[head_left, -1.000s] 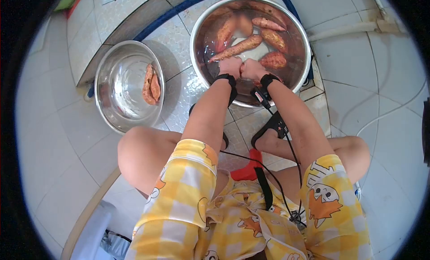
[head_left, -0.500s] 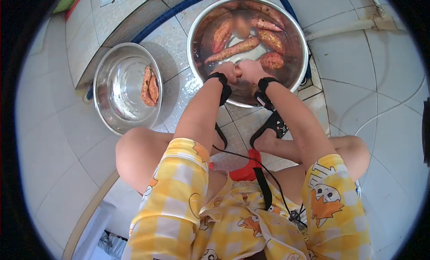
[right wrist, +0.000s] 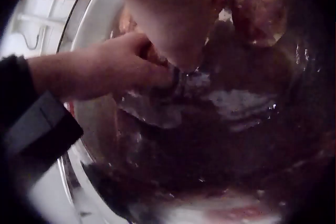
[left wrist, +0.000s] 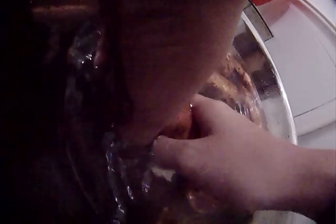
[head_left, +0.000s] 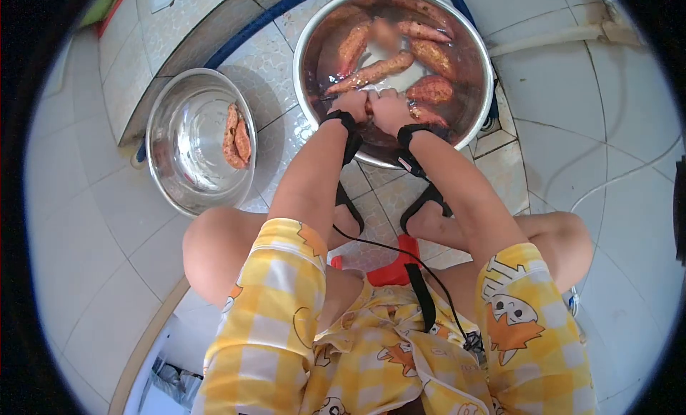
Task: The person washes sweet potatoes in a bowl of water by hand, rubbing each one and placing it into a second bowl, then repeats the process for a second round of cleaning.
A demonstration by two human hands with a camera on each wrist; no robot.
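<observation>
Both hands are down in a large steel basin [head_left: 299, 93] of murky water. Between them is a sweet potato [left wrist: 180, 125], mostly hidden by the fingers and the water. My left hand [head_left: 349, 106] grips its left end, with fingers curled. On the other side my right hand [head_left: 390, 112] holds it, knuckles up and fingertips toward the far side. In the right wrist view the left hand [right wrist: 126, 66] lies close against the right. Just beyond the hands floats a long sweet potato [head_left: 371, 73], and a rounder sweet potato [head_left: 430, 90] sits right of them.
Several more sweet potatoes [head_left: 432, 58] lie around the basin's far side. To the left, a smaller steel basin [head_left: 182, 140] holds two sweet potatoes [head_left: 236, 138]. A pale pipe [head_left: 550, 40] runs along the tiled floor at right; a thin black cable [head_left: 400, 245] hangs between the knees.
Both hands have shifted slightly left, still together on the sweet potato. The right hand's knuckles have turned up, and another sweet potato now shows beside its wrist.
</observation>
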